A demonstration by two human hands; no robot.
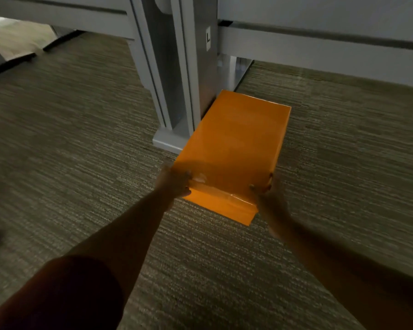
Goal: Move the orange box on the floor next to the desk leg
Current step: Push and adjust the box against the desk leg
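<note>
Orange box (231, 148) is seen lying flat on the carpeted floor (81, 144), straight ahead of both hands. Long axis is run away from the person, tilted slightly rightward at the far end. Its left long edge is set against the foot of the grey desk leg (177, 91); touching or just beside cannot be told.

Near short end is gripped at both corners: left hand (174, 183) is closed around the near-left corner, thumb on top; right hand (264, 194) is clamped on the near-right corner, fingers curled over the edge. Both hands are about equally near.

Judgement: box is essentially placed; only a small push along the long axis, or release, is left.
</note>
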